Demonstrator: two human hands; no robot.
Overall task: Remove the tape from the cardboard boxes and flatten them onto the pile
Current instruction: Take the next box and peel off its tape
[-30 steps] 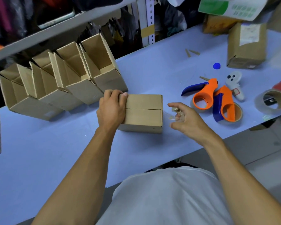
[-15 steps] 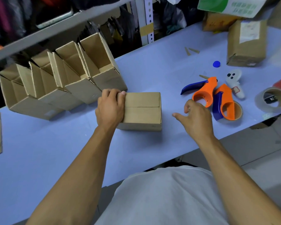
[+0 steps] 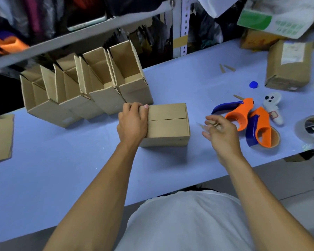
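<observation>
A closed cardboard box [image 3: 168, 122] lies on the pale blue table [image 3: 62, 169], its top flaps meeting in a bare seam. My left hand [image 3: 132, 124] grips the box's left end, fingers curled over the far edge. My right hand [image 3: 223, 134] hovers just right of the box, apart from it. Its fingertips pinch a crumpled piece of clear tape [image 3: 209, 124]. Behind the box, several open-topped boxes [image 3: 98, 87] lean in a row.
Two orange and blue tape dispensers [image 3: 243, 115] lie right of my right hand. A clear tape roll [image 3: 312, 129] sits at the table's right edge. A sealed box [image 3: 288, 69] stands at the back right, flat cardboard [image 3: 0, 136] at the far left. Shelving rises behind.
My right hand swung out toward the dispensers palm down, then came back beside the box with the crumpled tape showing in its fingertips. Left hand and box stayed put.
</observation>
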